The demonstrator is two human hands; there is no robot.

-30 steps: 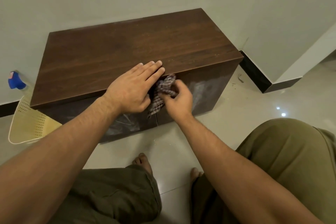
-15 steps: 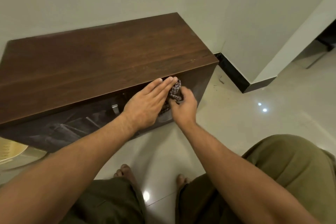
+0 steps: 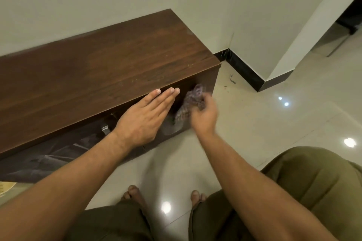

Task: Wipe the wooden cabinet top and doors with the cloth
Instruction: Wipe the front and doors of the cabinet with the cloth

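A low dark wooden cabinet (image 3: 101,68) stands against the wall, its top towards me and its doors facing my knees. My left hand (image 3: 145,117) lies flat with fingers straight over the top's front edge and the door below. My right hand (image 3: 204,115) grips a crumpled checked cloth (image 3: 191,101), blurred by motion, pressed against the right end of the front door. A metal handle (image 3: 105,129) shows on the door left of my left wrist. The lower door surface is glossy and streaked.
Glossy tiled floor (image 3: 274,123) spreads to the right with light reflections. A wall corner with black skirting (image 3: 246,72) juts out right of the cabinet. My bare feet (image 3: 135,193) and olive-clad knees are below. A pale yellow object (image 3: 4,188) peeks in at the left edge.
My view has swung right, so the cabinet sits further left. My right hand with the cloth has slid rightwards along the front door, away from my left hand, which stays flat on the edge.
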